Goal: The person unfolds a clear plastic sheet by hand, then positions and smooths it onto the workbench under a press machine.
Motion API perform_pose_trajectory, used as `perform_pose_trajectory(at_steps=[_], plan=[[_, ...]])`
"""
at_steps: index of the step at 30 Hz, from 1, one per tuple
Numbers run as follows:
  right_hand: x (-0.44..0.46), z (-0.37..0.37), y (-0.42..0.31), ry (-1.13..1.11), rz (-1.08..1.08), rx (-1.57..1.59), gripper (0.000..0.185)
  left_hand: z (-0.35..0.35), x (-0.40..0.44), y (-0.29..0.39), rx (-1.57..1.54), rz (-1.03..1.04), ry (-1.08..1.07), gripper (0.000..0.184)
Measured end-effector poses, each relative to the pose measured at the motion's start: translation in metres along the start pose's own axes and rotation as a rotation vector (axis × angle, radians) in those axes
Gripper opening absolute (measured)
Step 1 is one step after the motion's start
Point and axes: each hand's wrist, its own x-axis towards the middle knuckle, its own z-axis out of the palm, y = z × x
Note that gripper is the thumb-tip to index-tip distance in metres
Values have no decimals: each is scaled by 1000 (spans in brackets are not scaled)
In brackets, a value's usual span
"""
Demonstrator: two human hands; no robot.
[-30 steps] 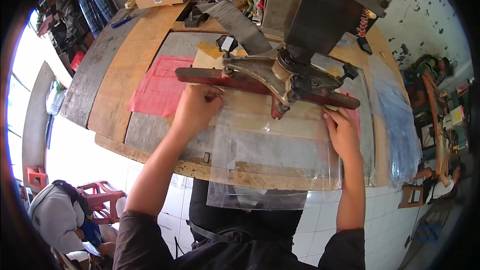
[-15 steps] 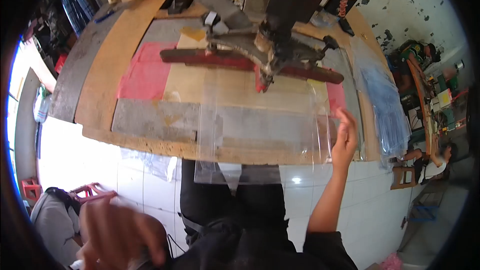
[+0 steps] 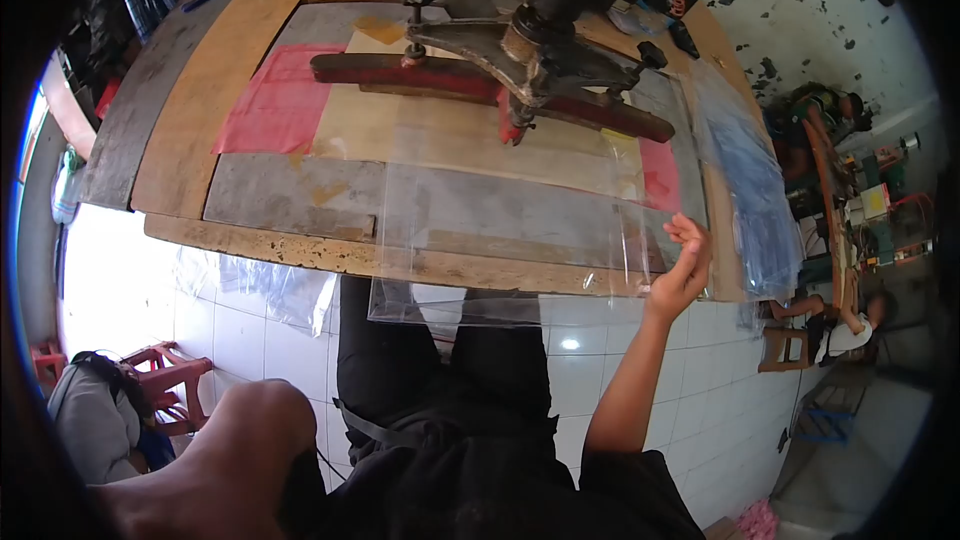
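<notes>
A clear plastic sheet or sleeve (image 3: 480,230) lies on the work table, its lower edge hanging over the front rim above my lap. At its right edge is my right hand (image 3: 683,262), fingers loosely bent and thumb apart, with no clear grip on the plastic. My left arm (image 3: 215,455) is bent at the lower left and its hand is out of the picture. Above the sheet stands a press head with a long red-and-dark bar (image 3: 430,80), raised off the bed. Pink pieces (image 3: 275,100) and a cream strip (image 3: 350,130) cover part of the bed.
A pile of bluish clear plastic (image 3: 765,210) lies along the table's right side. More clear plastic (image 3: 285,290) hangs at the front left. A red stool (image 3: 170,380) and grey bag (image 3: 95,410) stand at left. Two people sit at a bench (image 3: 835,200) on the right.
My left hand, blurred at the lower left before, has left the view, and the bent arm shows instead. My right hand stays by the sheet's edge, fingers more bent. The view has shifted slightly.
</notes>
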Motion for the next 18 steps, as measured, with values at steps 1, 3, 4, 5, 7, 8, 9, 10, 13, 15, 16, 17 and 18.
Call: perform_pose_trajectory(at_steps=[1,3,4,5,7,8,9,10,13,15,16,17,18], plan=[[0,-1,0,6,-1,-6,45,-1,-1,4,-25,42,-56,22],[-1,-1,1,6,-11,22,44,-2,-1,12,-55,101,-130,22],[-1,0,0,20,-9,28,44,-2,-1,12,-49,106,-119,22],[-1,0,0,22,-8,27,44,-1,1,9,-41,111,-105,22],[0,0,-1,21,-2,40,45,2,5,4,-30,114,-81,22],[0,-1,-1,21,-1,40,45,2,6,1,-23,118,-69,23],[0,-1,0,15,-4,43,45,2,7,-1,-21,122,-60,23],[1,-2,0,9,-8,45,45,3,8,-3,-17,127,-52,24],[2,1,-5,37,15,69,40,4,11,-6,-6,139,-23,28],[2,1,-5,33,17,72,40,5,13,-9,10,146,-7,30],[2,1,-5,28,19,73,39,6,14,-9,14,151,3,32],[1,0,-6,24,21,75,39,7,15,-10,18,157,13,33],[2,1,-6,29,23,69,39,7,16,-11,29,163,25,35]])
